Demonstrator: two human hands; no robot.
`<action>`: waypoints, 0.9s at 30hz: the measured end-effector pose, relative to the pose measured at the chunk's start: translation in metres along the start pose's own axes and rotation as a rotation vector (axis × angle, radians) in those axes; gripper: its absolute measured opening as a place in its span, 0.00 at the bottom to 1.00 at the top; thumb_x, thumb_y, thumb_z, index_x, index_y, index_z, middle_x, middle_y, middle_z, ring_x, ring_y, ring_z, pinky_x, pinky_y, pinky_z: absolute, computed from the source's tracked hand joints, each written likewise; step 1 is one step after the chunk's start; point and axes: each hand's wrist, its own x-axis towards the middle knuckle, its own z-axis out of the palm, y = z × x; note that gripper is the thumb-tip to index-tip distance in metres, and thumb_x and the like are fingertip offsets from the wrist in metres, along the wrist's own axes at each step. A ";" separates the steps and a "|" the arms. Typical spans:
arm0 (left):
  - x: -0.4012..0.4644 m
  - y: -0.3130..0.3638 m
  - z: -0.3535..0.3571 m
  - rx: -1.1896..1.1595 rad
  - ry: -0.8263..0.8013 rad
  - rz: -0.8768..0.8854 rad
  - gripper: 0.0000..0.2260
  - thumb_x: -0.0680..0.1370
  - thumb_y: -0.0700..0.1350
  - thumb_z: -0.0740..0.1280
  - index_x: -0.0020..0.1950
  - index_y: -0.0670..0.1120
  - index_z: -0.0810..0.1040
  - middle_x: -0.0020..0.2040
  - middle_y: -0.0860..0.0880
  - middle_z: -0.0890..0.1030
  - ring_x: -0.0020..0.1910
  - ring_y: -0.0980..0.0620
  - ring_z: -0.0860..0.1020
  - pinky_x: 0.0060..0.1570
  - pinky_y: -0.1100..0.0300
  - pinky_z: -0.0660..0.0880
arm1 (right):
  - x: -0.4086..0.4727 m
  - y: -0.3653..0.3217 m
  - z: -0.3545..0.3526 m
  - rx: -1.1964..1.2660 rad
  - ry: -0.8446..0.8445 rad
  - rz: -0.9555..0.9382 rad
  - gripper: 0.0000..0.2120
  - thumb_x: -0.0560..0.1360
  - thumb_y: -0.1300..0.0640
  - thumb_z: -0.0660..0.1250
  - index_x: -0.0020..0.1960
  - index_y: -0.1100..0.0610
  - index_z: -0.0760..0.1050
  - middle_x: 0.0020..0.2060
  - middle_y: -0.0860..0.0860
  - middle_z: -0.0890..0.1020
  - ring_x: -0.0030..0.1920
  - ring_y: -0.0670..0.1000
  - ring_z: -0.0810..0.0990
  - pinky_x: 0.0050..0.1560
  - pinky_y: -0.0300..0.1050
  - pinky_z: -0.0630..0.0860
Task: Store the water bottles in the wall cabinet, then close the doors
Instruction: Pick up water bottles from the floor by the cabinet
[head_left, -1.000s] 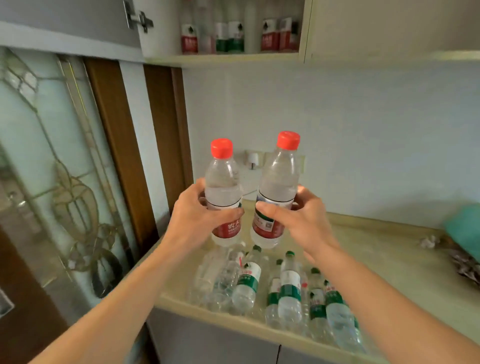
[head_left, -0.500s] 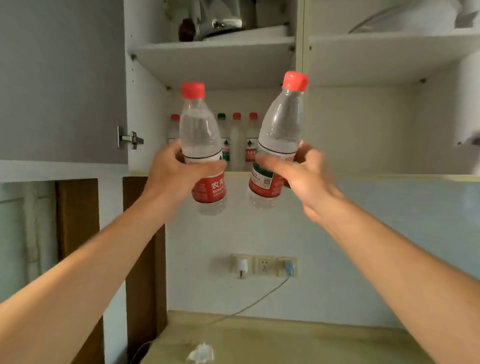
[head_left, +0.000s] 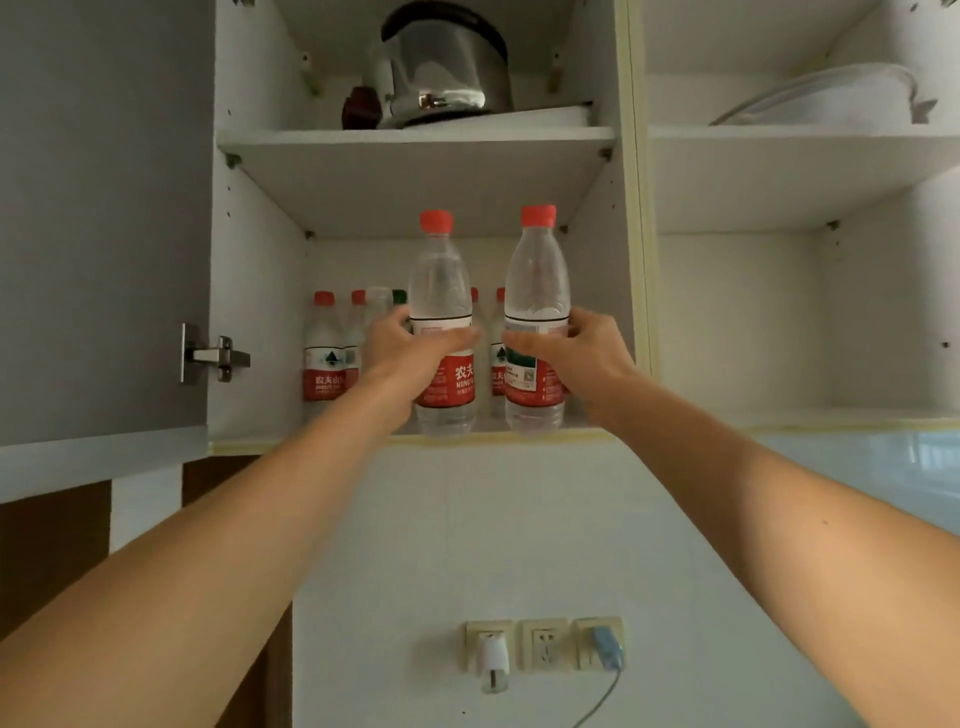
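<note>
Two red-capped water bottles stand upright at the front edge of the wall cabinet's lower shelf (head_left: 582, 435), in its left compartment. The left hand (head_left: 410, 347) has its fingers clamped round the left bottle (head_left: 441, 291); the right hand (head_left: 582, 353) grips the right bottle (head_left: 537, 280) the same way. More stored bottles (head_left: 324, 358) line the back. The grey door (head_left: 98, 218) hangs open, a kettle (head_left: 441, 67) above

The red label (head_left: 451, 383) of the left held bottle (head_left: 441, 322) reads "农夫" above partly hidden "NONGF".
</note>
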 end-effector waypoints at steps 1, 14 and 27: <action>0.009 -0.006 0.001 -0.014 -0.004 -0.007 0.25 0.65 0.52 0.83 0.60 0.52 0.80 0.54 0.51 0.84 0.53 0.47 0.83 0.55 0.45 0.81 | 0.008 0.001 0.002 -0.028 -0.023 0.005 0.16 0.68 0.50 0.81 0.51 0.48 0.79 0.44 0.46 0.86 0.42 0.48 0.87 0.47 0.52 0.84; 0.087 -0.064 0.009 0.044 -0.184 -0.074 0.19 0.68 0.54 0.80 0.52 0.56 0.76 0.51 0.51 0.83 0.49 0.50 0.83 0.50 0.51 0.81 | 0.080 0.037 0.035 -0.185 -0.052 0.140 0.28 0.70 0.45 0.78 0.63 0.58 0.75 0.46 0.53 0.85 0.38 0.50 0.86 0.28 0.40 0.80; 0.078 -0.055 0.019 0.182 -0.159 -0.020 0.27 0.74 0.54 0.76 0.69 0.47 0.74 0.62 0.46 0.81 0.59 0.46 0.80 0.61 0.46 0.78 | 0.075 0.034 0.043 -0.373 -0.035 0.132 0.27 0.76 0.43 0.72 0.67 0.58 0.72 0.53 0.55 0.83 0.45 0.51 0.84 0.36 0.41 0.78</action>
